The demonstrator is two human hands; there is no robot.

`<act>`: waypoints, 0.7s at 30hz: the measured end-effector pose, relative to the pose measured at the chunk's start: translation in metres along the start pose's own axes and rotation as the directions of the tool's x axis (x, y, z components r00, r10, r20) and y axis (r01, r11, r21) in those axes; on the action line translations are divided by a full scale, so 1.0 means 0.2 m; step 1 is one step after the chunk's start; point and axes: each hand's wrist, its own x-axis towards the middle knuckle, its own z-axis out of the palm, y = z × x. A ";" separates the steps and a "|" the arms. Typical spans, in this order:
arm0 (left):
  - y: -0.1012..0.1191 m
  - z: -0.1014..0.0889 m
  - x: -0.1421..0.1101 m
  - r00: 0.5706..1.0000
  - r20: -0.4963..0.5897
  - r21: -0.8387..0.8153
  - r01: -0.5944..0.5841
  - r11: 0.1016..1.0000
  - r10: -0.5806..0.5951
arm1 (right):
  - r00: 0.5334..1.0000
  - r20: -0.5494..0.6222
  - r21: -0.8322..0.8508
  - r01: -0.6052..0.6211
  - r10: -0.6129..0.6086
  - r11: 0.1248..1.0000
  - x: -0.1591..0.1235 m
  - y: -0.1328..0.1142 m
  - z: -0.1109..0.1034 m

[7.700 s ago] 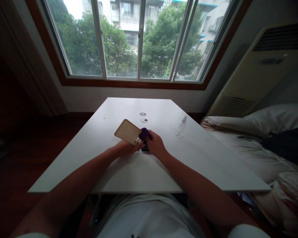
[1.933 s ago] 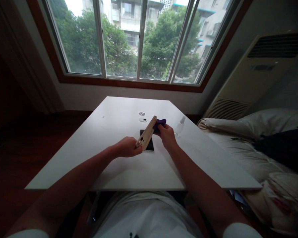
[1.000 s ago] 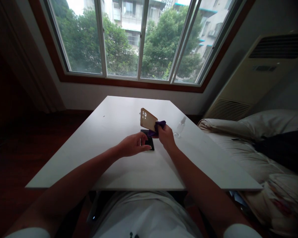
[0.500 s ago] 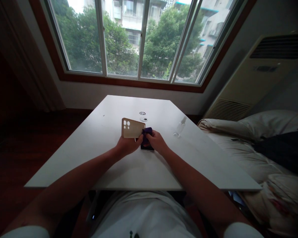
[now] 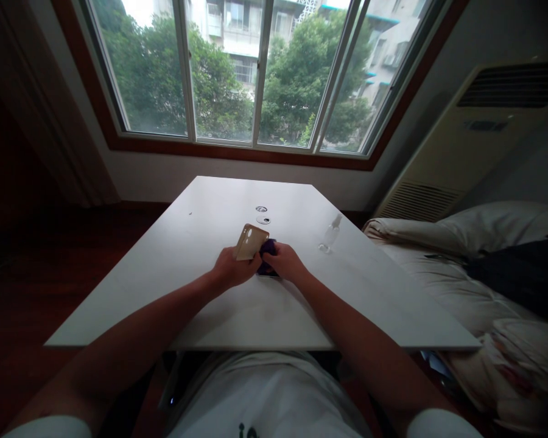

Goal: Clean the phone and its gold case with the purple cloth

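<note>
My left hand (image 5: pixel 235 266) is closed on a beige phone case (image 5: pixel 252 241), which is tilted, its camera holes toward the upper left. Bunched against the case's right edge is a dark purple cloth (image 5: pixel 269 248), pinched in the fingers of my right hand (image 5: pixel 287 261). Below the cloth, a dark phone (image 5: pixel 268 274) lies on the white table, mostly covered by my hands. The two hands are nearly touching each other.
A clear spray bottle (image 5: pixel 330 235) stands on the white table (image 5: pixel 187 304) to the right. Beyond my hands are two round fittings (image 5: pixel 263 219) in the tabletop. A cream sofa (image 5: pixel 411 249) adjoins the right side, and a window is behind.
The phone case has turned in my left hand, from facing me broadside to a narrower, tilted angle. My right hand stays beside it with the cloth.
</note>
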 end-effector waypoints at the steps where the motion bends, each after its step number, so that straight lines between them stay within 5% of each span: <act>1: -0.01 0.01 0.00 1.000 -0.007 0.035 -0.026 0.999 0.026 | 1.000 -0.007 -0.023 -0.001 0.000 1.000 0.00 0.00 0.00; 12: 0.05 -0.05 -0.01 0.995 0.084 0.154 -0.069 0.986 0.056 | 0.976 -0.216 0.002 0.027 -0.026 1.000 0.01 -0.03 -0.08; 21: 0.03 -0.07 0.03 0.985 0.135 0.136 0.085 0.987 -0.104 | 0.999 -0.048 0.249 0.035 -0.023 0.968 0.03 0.00 -0.02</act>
